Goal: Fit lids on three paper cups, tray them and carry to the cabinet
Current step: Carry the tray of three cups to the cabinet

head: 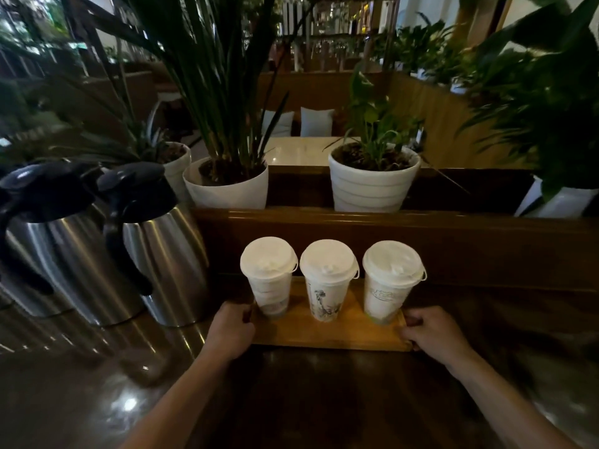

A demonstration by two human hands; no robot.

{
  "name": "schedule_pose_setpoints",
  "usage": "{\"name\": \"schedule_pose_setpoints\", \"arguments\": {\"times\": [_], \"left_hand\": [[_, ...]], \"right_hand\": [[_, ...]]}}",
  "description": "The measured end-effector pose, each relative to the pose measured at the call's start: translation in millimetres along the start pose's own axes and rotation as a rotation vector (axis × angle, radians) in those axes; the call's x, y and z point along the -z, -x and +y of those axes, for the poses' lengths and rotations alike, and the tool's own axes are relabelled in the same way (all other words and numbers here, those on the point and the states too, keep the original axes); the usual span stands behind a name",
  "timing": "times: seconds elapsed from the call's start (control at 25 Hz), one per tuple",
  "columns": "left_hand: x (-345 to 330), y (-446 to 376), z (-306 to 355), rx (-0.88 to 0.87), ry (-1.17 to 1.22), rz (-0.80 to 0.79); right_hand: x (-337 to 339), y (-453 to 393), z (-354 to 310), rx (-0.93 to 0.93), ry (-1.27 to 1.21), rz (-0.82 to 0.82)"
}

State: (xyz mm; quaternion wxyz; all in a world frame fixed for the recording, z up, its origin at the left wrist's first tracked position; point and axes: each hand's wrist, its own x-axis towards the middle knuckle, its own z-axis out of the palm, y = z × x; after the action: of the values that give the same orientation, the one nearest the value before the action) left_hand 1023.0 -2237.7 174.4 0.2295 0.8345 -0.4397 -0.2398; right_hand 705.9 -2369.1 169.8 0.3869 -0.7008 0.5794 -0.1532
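Observation:
Three white paper cups with white lids stand upright in a row on a wooden tray (327, 333): the left cup (268, 277), the middle cup (327, 281) with a dark ink drawing, and the right cup (390, 280). My left hand (230, 330) grips the tray's left end, fingers curled over its edge. My right hand (429, 332) grips the right end the same way. The tray lies over a dark glossy wooden surface (324, 400); whether it rests on it or is lifted, I cannot tell.
Two steel thermos jugs with black lids (64, 241) (158, 251) stand close on the left. A raised wooden ledge (389, 241) runs right behind the cups, with white potted plants (227, 186) (372, 183) beyond it. Another pot (557, 199) sits far right.

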Motion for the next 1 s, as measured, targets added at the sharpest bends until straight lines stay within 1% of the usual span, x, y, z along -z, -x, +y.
{"name": "schedule_pose_setpoints", "arguments": {"times": [0.08, 0.36, 0.68, 0.84, 1.0], "left_hand": [[-3.0, -4.3, 1.5, -0.004, -0.003, 0.016], [-7.0, -18.2, -6.0, -0.048, -0.021, 0.073], [-9.7, -30.5, -7.3, -0.074, 0.026, 0.061], [-12.9, -32.7, -8.6, -0.063, -0.01, 0.107], [-15.2, -35.7, -8.7, -0.056, -0.047, 0.092]], "right_hand": [[2.4, -5.3, 1.4, -0.005, 0.017, -0.005], [0.6, -14.8, 8.3, 0.063, 0.051, -0.015], [2.3, -23.6, 9.7, 0.094, 0.097, -0.013], [2.7, -26.6, 11.2, 0.093, 0.091, -0.041], [1.6, -26.7, 10.8, 0.092, 0.129, -0.022]]}}
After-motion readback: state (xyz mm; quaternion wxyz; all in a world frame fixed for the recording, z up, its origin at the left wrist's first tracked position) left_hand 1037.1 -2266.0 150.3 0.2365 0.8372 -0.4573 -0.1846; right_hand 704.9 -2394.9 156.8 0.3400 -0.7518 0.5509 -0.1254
